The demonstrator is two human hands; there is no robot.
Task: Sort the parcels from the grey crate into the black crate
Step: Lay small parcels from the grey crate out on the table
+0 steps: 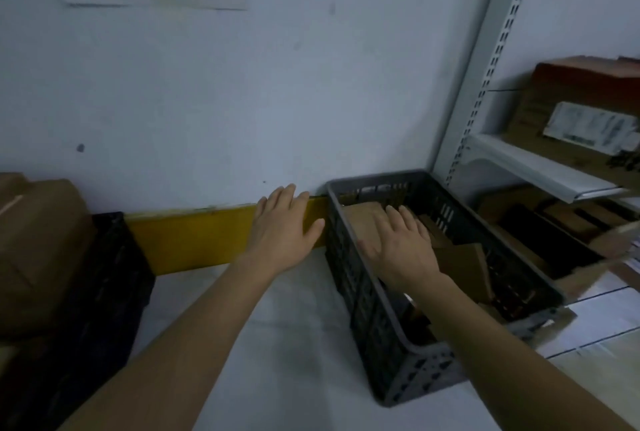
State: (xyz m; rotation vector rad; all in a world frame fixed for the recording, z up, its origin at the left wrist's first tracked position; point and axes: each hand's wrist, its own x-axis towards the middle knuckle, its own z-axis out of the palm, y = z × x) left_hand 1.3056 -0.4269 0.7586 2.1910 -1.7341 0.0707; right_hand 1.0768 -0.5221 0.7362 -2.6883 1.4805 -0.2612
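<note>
A grey slatted crate [388, 337] stands on the floor at the right, holding several brown cardboard parcels [460, 257]. My right hand [398, 240] hovers flat over the crate's far half, fingers spread, above a parcel [363, 219]; whether it touches it is unclear. My left hand [284, 229] is open just left of the crate, in front of the yellow skirting, holding nothing. A black crate [104, 292] sits at the far left with large brown parcels [38, 250] piled in it.
A white wall rises behind. Yellow skirting [194, 236] runs between the two crates. At the right a grey metal shelf rack [485, 84] carries cardboard boxes [581, 111]. Pale floor [277, 344] lies between the crates.
</note>
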